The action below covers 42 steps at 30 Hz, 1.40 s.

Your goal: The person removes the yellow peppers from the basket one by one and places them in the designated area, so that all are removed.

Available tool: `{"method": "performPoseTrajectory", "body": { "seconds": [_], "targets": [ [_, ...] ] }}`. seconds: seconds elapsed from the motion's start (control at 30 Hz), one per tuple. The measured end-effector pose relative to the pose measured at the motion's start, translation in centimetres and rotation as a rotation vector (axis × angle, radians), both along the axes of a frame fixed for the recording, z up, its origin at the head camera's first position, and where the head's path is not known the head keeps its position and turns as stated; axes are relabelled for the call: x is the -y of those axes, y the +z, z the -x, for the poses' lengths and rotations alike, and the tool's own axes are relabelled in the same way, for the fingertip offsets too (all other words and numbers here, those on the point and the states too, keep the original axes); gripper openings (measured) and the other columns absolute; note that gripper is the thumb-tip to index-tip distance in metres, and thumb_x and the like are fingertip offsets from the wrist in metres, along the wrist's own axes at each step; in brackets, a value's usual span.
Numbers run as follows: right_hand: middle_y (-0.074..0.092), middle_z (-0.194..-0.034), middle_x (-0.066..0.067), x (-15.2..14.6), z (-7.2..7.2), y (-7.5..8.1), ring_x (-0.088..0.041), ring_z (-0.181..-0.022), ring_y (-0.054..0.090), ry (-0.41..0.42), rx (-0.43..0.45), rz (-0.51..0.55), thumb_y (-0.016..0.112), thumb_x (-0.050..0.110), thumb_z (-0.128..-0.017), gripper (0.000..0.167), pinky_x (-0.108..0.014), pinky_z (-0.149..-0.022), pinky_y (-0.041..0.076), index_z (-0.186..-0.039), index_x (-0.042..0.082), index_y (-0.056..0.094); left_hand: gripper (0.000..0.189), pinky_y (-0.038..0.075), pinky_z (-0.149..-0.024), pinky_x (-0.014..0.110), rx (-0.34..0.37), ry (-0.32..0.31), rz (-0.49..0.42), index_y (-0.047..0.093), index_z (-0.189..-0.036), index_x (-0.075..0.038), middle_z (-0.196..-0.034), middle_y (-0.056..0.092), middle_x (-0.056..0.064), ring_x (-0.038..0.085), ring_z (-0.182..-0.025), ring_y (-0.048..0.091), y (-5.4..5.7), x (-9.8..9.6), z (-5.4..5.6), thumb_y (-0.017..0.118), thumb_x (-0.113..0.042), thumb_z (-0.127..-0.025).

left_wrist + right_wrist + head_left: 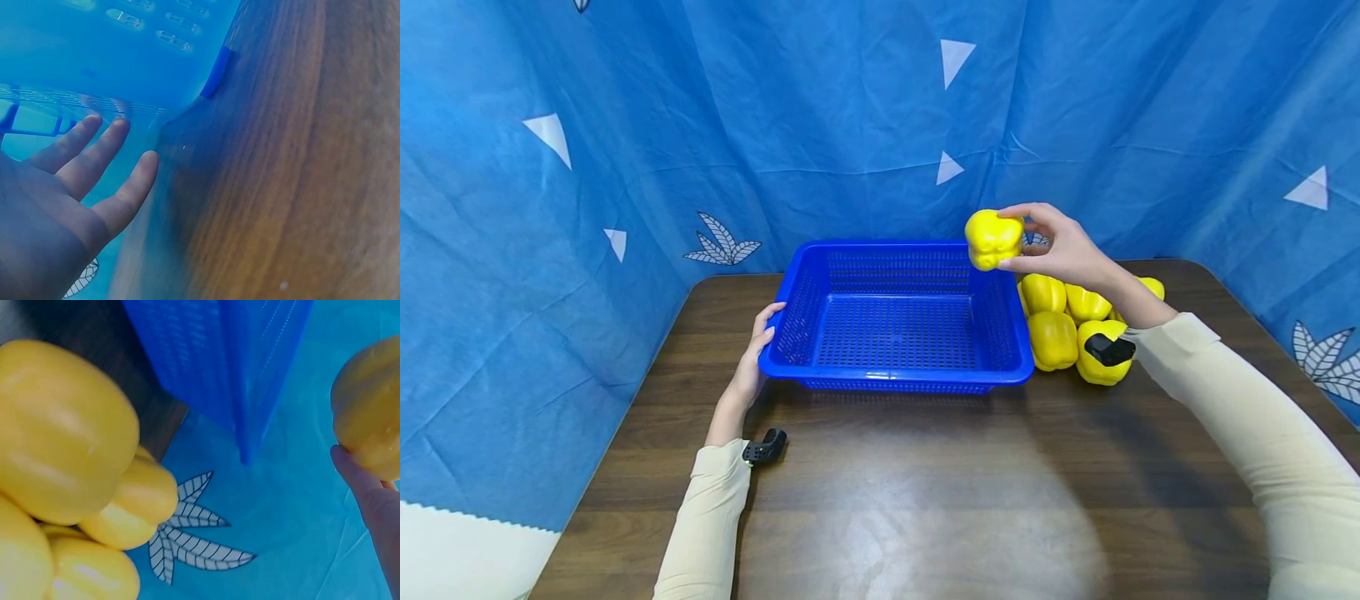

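Note:
A yellow bell pepper (995, 239) is pinched between the thumb and fingers of my right hand (1060, 246), up at the right back corner of a blue plastic basket (895, 372). In the right wrist view, the pepper (372, 409) shows at the right edge with a finger under it. The basket has a mesh floor and holds nothing. My left hand (752, 358) holds its left rim, and in the left wrist view the lower fingers (94, 162) extend below the rim along the outer wall. The thumb is hidden there.
Several yellow bell peppers (1052, 340) lie piled against the basket's right side, partly behind my right forearm. The brown wooden table (880, 483) stretches in front of the basket. A blue patterned curtain (850, 100) hangs behind and at both sides.

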State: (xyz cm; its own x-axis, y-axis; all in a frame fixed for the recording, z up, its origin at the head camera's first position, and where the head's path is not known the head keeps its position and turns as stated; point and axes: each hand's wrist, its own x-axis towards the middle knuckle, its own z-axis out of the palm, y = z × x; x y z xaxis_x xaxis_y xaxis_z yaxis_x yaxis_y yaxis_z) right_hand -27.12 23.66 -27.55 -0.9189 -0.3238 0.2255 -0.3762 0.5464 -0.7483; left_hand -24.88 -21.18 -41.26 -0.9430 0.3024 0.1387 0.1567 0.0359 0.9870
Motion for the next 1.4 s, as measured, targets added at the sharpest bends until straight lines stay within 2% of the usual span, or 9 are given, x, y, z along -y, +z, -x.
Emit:
{"method": "performPoseTrajectory", "body": {
  "seconds": [0.27, 0.4, 0.5, 0.7, 0.83, 0.97, 1.07, 1.17, 1.4],
  "targets": [
    [0.037, -0.142, -0.004, -1.9, -1.0, -0.3, -0.026, -0.125, 0.043, -0.032, -0.022, 0.017, 0.066, 0.014, -0.085, 0.057, -0.036, -0.099, 0.046, -0.137, 0.017, 0.043, 0.048, 0.023, -0.105, 0.042, -0.009, 0.002, -0.03, 0.017, -0.144, -0.021, -0.152, 0.01, 0.005, 0.026, -0.134, 0.019, 0.1, 0.0, -0.1, 0.02, -0.034, -0.098],
    [0.034, -0.146, -0.005, -2.9, -1.7, -0.4, -0.025, -0.126, 0.041, -0.048, -0.021, 0.035, 0.066, 0.012, -0.085, 0.057, -0.018, -0.094, 0.049, -0.138, 0.017, 0.042, 0.046, 0.025, -0.103, 0.038, -0.005, -0.003, -0.037, 0.019, -0.144, -0.022, -0.151, 0.012, 0.006, 0.023, -0.131, 0.022, 0.2, 0.1, -0.2, 0.02, -0.033, -0.099],
    [0.032, -0.147, -0.005, -3.7, -2.1, -0.7, -0.026, -0.127, 0.04, -0.061, -0.021, 0.054, 0.066, 0.011, -0.085, 0.058, -0.006, -0.086, 0.047, -0.138, 0.017, 0.042, 0.046, 0.027, -0.101, 0.035, -0.002, -0.002, -0.039, 0.019, -0.144, -0.023, -0.149, 0.013, 0.006, 0.022, -0.128, 0.024, 0.2, 0.1, -0.3, 0.019, -0.033, -0.099],
    [0.034, -0.145, -0.003, -5.3, -2.6, -1.3, -0.027, -0.128, 0.038, -0.11, -0.025, 0.059, 0.066, 0.011, -0.086, 0.058, -0.002, -0.084, 0.043, -0.139, 0.019, 0.042, 0.048, 0.028, -0.101, 0.036, -0.002, 0.001, -0.025, 0.017, -0.145, -0.023, -0.149, 0.013, 0.005, 0.022, -0.128, 0.024, 0.2, 0.1, -0.4, 0.019, -0.034, -0.099],
    [0.033, -0.146, -0.004, -6.2, -3.1, -1.6, -0.03, -0.13, 0.038, -0.154, -0.008, 0.049, 0.066, 0.013, -0.086, 0.06, 0.0, -0.081, 0.042, -0.139, 0.02, 0.04, 0.048, 0.028, -0.099, 0.034, 0.003, 0.0, -0.048, 0.017, -0.145, -0.021, -0.148, 0.014, 0.004, 0.02, -0.126, 0.025, 0.0, 0.1, -0.4, 0.021, -0.035, -0.099],
    [0.032, -0.148, -0.002, -7.2, -4.0, -1.9, -0.018, -0.131, 0.041, -0.185, 0.008, 0.057, 0.066, 0.015, -0.086, 0.061, 0.0, -0.08, 0.043, -0.14, 0.023, 0.039, 0.049, 0.028, -0.1, 0.034, 0.002, -0.001, -0.055, 0.017, -0.145, -0.02, -0.148, 0.015, 0.005, 0.02, -0.127, 0.025, -0.1, 0.1, -0.4, 0.022, -0.036, -0.099],
    [0.033, -0.147, 0.001, -8.1, -4.6, -2.5, -0.004, -0.126, 0.044, -0.199, 0.004, 0.069, 0.066, 0.013, -0.086, 0.061, -0.001, -0.081, 0.043, -0.14, 0.023, 0.039, 0.048, 0.025, -0.102, 0.037, 0.002, -0.003, -0.043, 0.017, -0.144, -0.021, -0.15, 0.012, 0.007, 0.024, -0.131, 0.021, 0.0, 0.1, -0.4, 0.022, -0.036, -0.099],
    [0.036, -0.145, 0.006, -9.2, -5.3, -3.0, 0.004, -0.121, 0.044, -0.223, 0.004, 0.079, 0.067, 0.011, -0.085, 0.063, 0.0, -0.08, 0.043, -0.14, 0.022, 0.039, 0.048, 0.024, -0.104, 0.039, 0.002, -0.006, -0.037, 0.017, -0.144, -0.022, -0.151, 0.01, 0.007, 0.027, -0.134, 0.018, 0.2, 0.0, -0.4, 0.021, -0.036, -0.099],
    [0.035, -0.132, 0.02, -11.5, -6.6, -4.2, 0.012, -0.114, 0.042, -0.244, -0.047, 0.086, 0.068, 0.001, -0.081, 0.065, 0.002, -0.081, 0.041, -0.138, 0.017, 0.043, 0.048, 0.026, -0.101, 0.036, -0.005, -0.005, -0.051, 0.018, -0.144, -0.02, -0.15, 0.013, 0.008, 0.023, -0.129, 0.023, 0.4, -0.1, -0.5, 0.021, -0.035, -0.099]
  ]
}}
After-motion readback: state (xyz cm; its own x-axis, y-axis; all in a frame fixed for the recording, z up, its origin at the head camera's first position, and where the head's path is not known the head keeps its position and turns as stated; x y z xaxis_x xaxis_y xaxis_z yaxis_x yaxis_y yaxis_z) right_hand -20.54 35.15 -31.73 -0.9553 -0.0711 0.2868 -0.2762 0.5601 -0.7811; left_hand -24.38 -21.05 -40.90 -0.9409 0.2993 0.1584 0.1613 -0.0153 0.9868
